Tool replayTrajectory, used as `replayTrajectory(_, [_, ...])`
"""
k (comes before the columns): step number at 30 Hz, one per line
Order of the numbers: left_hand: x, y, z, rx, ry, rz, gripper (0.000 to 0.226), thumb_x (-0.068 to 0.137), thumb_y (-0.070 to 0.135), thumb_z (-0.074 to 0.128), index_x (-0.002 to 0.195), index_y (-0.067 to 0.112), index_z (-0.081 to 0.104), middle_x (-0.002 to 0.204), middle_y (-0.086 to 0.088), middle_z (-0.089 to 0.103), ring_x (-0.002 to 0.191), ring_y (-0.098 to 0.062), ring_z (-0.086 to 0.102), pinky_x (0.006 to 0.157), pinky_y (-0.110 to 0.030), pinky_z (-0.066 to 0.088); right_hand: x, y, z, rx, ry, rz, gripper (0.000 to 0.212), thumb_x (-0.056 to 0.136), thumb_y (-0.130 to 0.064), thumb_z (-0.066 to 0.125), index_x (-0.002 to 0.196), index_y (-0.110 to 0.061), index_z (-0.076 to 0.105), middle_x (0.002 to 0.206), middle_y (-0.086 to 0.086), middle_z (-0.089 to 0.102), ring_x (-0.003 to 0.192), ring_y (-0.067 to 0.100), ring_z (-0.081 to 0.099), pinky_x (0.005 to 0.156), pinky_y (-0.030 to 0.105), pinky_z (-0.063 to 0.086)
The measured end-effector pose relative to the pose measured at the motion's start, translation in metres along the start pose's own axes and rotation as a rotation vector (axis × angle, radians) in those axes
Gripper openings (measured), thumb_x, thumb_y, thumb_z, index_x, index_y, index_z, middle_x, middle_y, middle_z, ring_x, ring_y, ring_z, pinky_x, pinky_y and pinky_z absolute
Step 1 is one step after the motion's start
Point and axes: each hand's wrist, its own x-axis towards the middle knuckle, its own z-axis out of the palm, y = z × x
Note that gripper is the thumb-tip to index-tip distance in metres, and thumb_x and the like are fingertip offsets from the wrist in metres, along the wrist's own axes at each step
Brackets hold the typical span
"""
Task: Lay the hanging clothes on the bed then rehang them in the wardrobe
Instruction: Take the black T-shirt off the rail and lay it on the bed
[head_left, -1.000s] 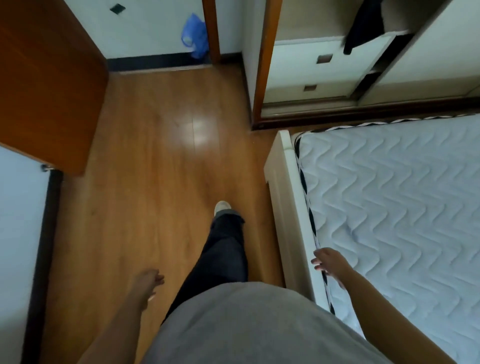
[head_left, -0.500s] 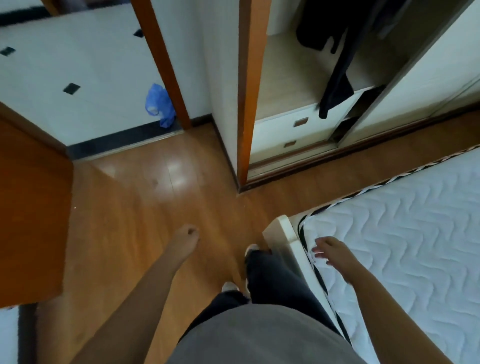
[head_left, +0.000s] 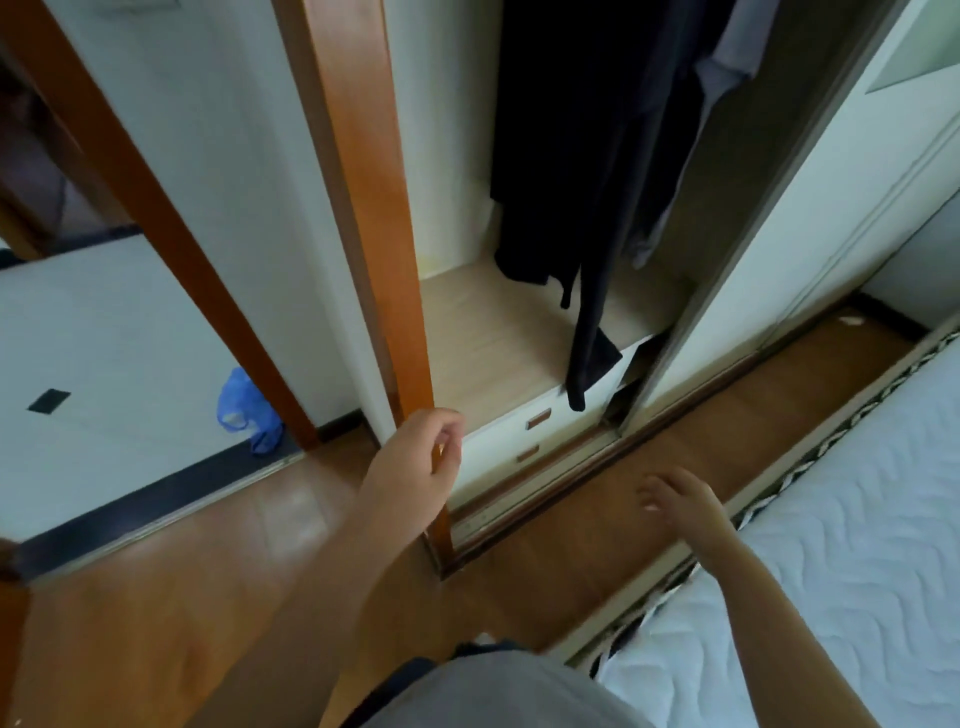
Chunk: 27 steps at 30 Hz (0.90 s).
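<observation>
Two bare hands hover before the wardrobe (head_left: 519, 332), and neither holds anything. The left hand (head_left: 421, 457), near the middle of the frame, has its fingers loosely curled around nothing. It sits in front of the foot of the wooden post (head_left: 358, 208) at the wardrobe's left edge, and I cannot tell whether it touches the wood. The right hand (head_left: 680, 499), lower right of centre and blurred, has its fingers spread wide over the floor (head_left: 156, 597), just beside the corner of the bed (head_left: 857, 571).

The clothes (head_left: 571, 156) hang inside the wardrobe at the top of the frame: dark garments in a bunch, with a pale grey shirt (head_left: 727, 67) at their right. One dark trouser leg (head_left: 592, 358) drops lowest, its hem in front of the top of the white drawers (head_left: 571, 421). A pale sliding door (head_left: 779, 249) covers the wardrobe's right side. The bed's quilted white mattress fills the lower right. A blue bag (head_left: 247, 410) lies at the left, by a doorway's frame.
</observation>
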Motion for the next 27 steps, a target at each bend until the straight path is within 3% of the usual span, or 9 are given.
replayTrajectory(2, [0.022, 0.015, -0.015, 0.042, 0.085, 0.174, 0.026, 0.090, 0.023, 0.047, 0.112, 0.013, 0.058, 0.103, 0.005, 0.062, 0.096, 0.000, 0.054, 0.082, -0.001, 0.038, 0.009, -0.039, 0.000, -0.014, 0.009, -0.123, 0.013, 0.093, -0.013, 0.048, 0.101, -0.013, 0.057, 0.096, 0.010, 0.067, 0.078, 0.015, 0.061, 0.069, 0.025, 0.047])
replayTrajectory(6, [0.059, 0.049, -0.049, 0.145, 0.282, 0.495, 0.027, 0.089, 0.018, 0.046, 0.107, 0.007, 0.061, 0.101, -0.005, 0.065, 0.098, -0.006, 0.054, 0.092, -0.009, 0.036, 0.014, -0.117, -0.009, 0.020, 0.069, -0.324, 0.014, 0.093, -0.016, 0.047, 0.100, -0.022, 0.056, 0.092, -0.003, 0.066, 0.092, 0.022, 0.063, 0.089, 0.040, 0.048])
replayTrajectory(11, [0.108, 0.095, -0.095, 0.192, 0.540, 0.728, 0.026, 0.089, 0.015, 0.046, 0.106, 0.006, 0.063, 0.104, -0.009, 0.065, 0.098, -0.018, 0.060, 0.084, -0.026, 0.051, -0.001, -0.196, -0.029, 0.042, 0.155, -0.534, 0.023, 0.092, -0.017, 0.047, 0.085, -0.038, 0.054, 0.093, -0.003, 0.066, 0.089, 0.014, 0.063, 0.087, 0.032, 0.047])
replayTrajectory(18, [0.172, 0.124, -0.119, 0.140, 0.734, 0.670, 0.026, 0.089, 0.017, 0.047, 0.111, 0.009, 0.058, 0.110, -0.009, 0.061, 0.103, -0.014, 0.053, 0.085, -0.023, 0.047, -0.001, -0.268, -0.065, 0.058, 0.262, -0.714, 0.019, 0.092, -0.015, 0.048, 0.095, -0.031, 0.058, 0.089, -0.010, 0.068, 0.081, 0.000, 0.064, 0.076, 0.021, 0.047])
replayTrajectory(22, [0.201, 0.136, -0.118, 0.105, 0.814, 0.642, 0.025, 0.085, 0.016, 0.053, 0.109, 0.009, 0.060, 0.108, -0.008, 0.063, 0.102, -0.012, 0.051, 0.084, -0.022, 0.046, 0.020, -0.313, -0.081, 0.046, 0.289, -0.796, 0.017, 0.093, -0.017, 0.047, 0.104, -0.025, 0.056, 0.092, -0.013, 0.066, 0.089, -0.002, 0.062, 0.077, 0.013, 0.045])
replayTrajectory(27, [0.245, 0.154, -0.121, 0.018, 0.905, 0.522, 0.035, 0.086, 0.027, 0.040, 0.108, 0.009, 0.060, 0.110, -0.010, 0.063, 0.101, -0.022, 0.059, 0.088, -0.021, 0.038, 0.060, -0.373, -0.097, 0.036, 0.281, -0.936, 0.018, 0.092, -0.017, 0.048, 0.106, -0.026, 0.056, 0.094, -0.013, 0.066, 0.093, 0.000, 0.062, 0.080, 0.013, 0.045])
